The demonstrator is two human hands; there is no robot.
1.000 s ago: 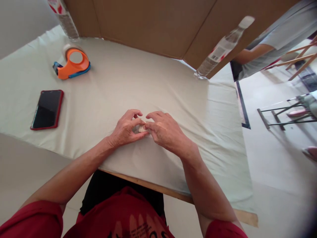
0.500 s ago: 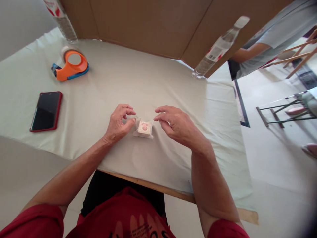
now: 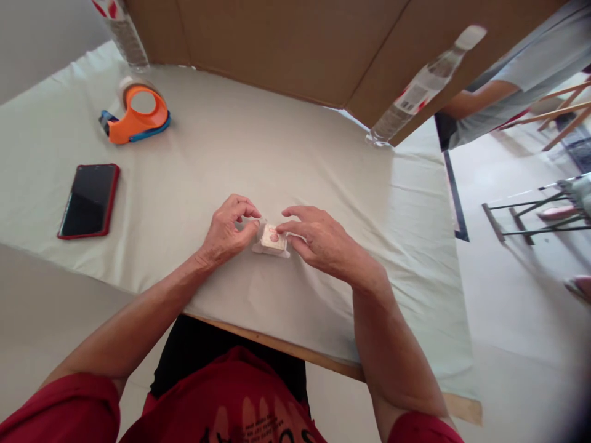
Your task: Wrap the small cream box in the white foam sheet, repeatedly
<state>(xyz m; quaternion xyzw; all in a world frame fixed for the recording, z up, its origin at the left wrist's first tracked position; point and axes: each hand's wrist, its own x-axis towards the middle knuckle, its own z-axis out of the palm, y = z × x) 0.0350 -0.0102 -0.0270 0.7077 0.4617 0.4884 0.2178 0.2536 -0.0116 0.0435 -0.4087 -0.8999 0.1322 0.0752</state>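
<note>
1 cream block (image 3: 268, 239) with red print (image 3: 274, 234) sits on whitish wrapping (image 3: 281, 253).

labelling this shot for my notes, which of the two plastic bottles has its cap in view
The right bottle, in front of the cardboard: its white cap shows, while the left bottle runs out of the picture at the top.

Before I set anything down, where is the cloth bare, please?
Bare cloth lies between the tape and right bottle, and between the phone and left hand. It is crowded around the block, between that hand and the right hand.
</note>
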